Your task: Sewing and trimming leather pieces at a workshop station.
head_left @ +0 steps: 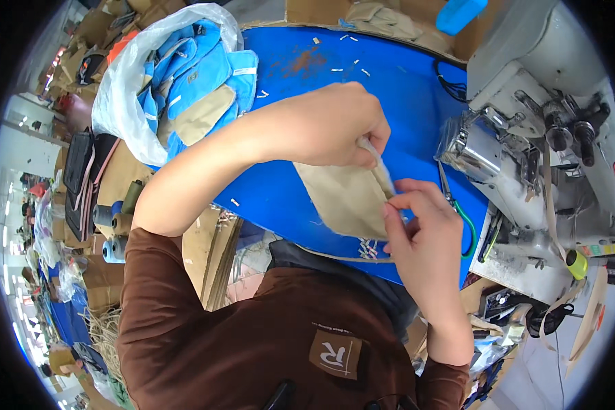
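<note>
My left hand (338,126) grips the upper end of a folded edge on a beige fabric piece (338,201), with its fingers curled round the pale strip there. My right hand (420,225) pinches the same edge lower down, thumb and forefinger pressed on it. The piece lies over a blue work mat (403,96). Just right of my right hand are scissors with green handles (469,236), partly hidden by that hand. Small white scraps (367,250) lie below the fabric.
A white plastic bag (116,96) of blue and beige pieces stands at upper left. A sewing machine (533,137) occupies the right side. Thread cones (121,220) sit at left, near stacked cardboard (212,263). Cartons (307,10) with beige pieces are at the back.
</note>
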A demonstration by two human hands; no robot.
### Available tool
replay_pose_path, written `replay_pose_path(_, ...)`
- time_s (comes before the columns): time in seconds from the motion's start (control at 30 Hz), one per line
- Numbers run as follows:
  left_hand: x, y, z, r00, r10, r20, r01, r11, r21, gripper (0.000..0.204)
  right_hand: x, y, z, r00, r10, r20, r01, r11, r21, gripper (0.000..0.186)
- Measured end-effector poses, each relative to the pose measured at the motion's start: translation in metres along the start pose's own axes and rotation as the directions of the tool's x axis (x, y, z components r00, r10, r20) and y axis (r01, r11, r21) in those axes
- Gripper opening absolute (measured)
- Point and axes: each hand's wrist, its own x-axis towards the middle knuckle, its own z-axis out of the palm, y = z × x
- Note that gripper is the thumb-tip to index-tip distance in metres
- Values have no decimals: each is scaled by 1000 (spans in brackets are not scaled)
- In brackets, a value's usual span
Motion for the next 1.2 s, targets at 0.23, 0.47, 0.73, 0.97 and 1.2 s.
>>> replay_pose_path(0.23,4,29,-17,995,20,96,-4,986,-165,10,-2,-6,-28,999,48,0,-48,997,60,8)
replay_pose_path(0.47,-4,42,-22,984,-46,174,104,935,-338,10,-10,-9,-48,999,48,-8,-46,983,179,13)
replay_pose_path(0.73,-9,58,-23,996,29,89,-2,958,-287,11,-13,-8,-53,1000,29,8,-30,968,249,13)
replay_pose_path(0.97,-7,59,-23,998,34,59,-16,956,-292,8,-13,-11,-57,999,25,28,-32,952,304,14)
replay_pose_path(1.2,2,51,-24,990,134,46,-114,948,-296,5,-7,-6,-63,992,71,108,-96,963,252,9)
